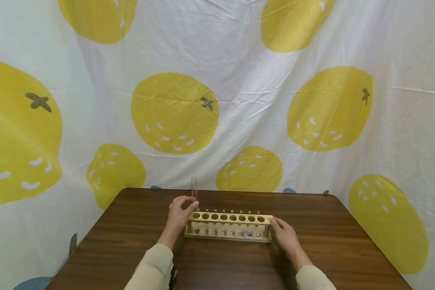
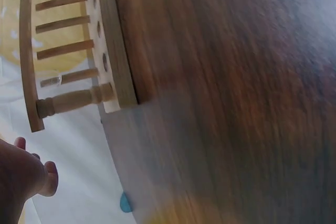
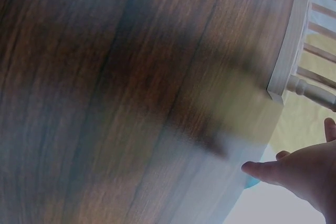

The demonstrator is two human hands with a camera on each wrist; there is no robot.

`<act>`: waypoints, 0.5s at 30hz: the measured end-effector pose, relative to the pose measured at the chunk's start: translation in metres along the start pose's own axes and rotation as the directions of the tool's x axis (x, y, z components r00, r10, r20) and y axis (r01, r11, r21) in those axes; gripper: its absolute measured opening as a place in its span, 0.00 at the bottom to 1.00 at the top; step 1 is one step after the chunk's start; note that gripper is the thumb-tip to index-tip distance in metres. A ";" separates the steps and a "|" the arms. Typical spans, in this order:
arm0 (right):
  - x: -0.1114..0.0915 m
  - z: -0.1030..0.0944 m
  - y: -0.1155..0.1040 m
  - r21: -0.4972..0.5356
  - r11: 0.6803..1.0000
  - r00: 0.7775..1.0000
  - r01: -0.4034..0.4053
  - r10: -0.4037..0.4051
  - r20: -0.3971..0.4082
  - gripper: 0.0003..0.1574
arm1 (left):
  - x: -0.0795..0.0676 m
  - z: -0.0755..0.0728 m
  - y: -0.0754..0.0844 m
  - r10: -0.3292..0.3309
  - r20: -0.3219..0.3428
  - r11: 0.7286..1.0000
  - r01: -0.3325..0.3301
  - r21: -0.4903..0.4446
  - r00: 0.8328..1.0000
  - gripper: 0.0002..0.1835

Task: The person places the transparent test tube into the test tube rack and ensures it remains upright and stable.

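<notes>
A wooden test tube rack [image 1: 229, 218] stands on the table, with a row of holes in its top board and a row of pegs behind. At its left end my left hand [image 1: 180, 213] pinches a clear glass test tube [image 1: 194, 187] between thumb and fingers, upright over the leftmost hole. In the left wrist view the rounded tip of the tube [image 2: 59, 80] shows between the top board and the base. My right hand [image 1: 285, 238] grips the rack's right end at the top board; its fingers are partly hidden. One base hollow looks blue-violet [image 1: 249, 234].
The dark wood-grain table [image 1: 130, 237] has rounded far corners. Behind and beside it hangs a white cloth [image 1: 235, 117] printed with large yellow lemons, close to the table's far edge.
</notes>
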State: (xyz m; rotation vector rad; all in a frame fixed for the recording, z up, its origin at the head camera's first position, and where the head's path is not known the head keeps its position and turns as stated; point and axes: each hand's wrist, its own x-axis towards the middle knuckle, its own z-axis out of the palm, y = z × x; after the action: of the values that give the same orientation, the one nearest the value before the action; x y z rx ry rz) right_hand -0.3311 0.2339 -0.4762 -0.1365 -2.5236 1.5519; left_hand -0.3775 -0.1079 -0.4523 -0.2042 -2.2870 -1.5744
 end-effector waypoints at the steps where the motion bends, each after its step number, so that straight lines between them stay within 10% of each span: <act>1: 0.000 0.000 0.000 -0.003 1.000 1.000 0.002 -0.002 0.000 0.35 | -0.001 0.000 -0.001 0.000 0.003 1.000 0.000 0.017 1.000 0.13; 15: 0.002 0.001 0.001 -0.001 1.000 1.000 0.010 -0.010 0.003 0.35 | -0.010 -0.002 -0.010 -0.092 0.079 0.979 0.075 0.188 0.993 0.16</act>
State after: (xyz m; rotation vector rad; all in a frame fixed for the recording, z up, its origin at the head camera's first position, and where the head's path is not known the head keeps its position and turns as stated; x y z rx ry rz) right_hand -0.3332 0.2340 -0.4777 -0.1221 -2.5233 1.5488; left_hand -0.3707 -0.1126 -0.4647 -0.1330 -2.5232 -1.4062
